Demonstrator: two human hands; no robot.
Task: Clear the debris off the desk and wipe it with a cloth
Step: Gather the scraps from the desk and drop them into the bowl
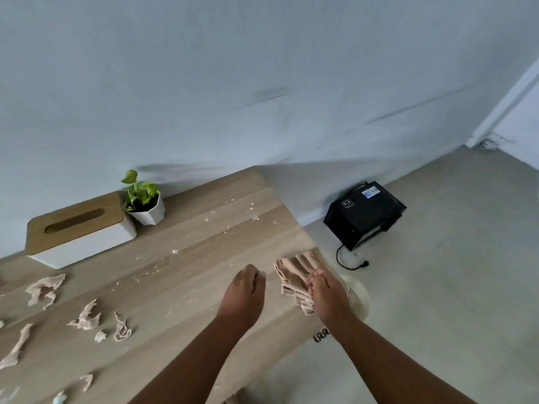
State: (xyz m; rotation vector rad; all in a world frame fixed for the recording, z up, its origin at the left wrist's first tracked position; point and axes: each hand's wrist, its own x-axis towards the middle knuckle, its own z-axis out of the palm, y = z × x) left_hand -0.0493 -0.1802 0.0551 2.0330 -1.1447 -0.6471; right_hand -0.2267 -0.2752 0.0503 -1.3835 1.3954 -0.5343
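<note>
A folded beige cloth [294, 274] lies at the right edge of the wooden desk [204, 246]. My right hand [329, 295] rests on the cloth's near side, fingers curled onto it. My left hand [243, 295] hovers just left of the cloth with fingers loosely curled and nothing visible in it. Several torn beige scraps [86, 317] are strewn over the left part of the desk. Fine white crumbs [175, 252] are scattered across the middle and toward the far corner.
A white tissue box with a wooden lid [78, 231] and a small potted plant [144, 199] stand along the wall at the back left. On the floor to the right sit a black box with a cord [364, 214] and a pale round bin [360, 295] below the desk edge.
</note>
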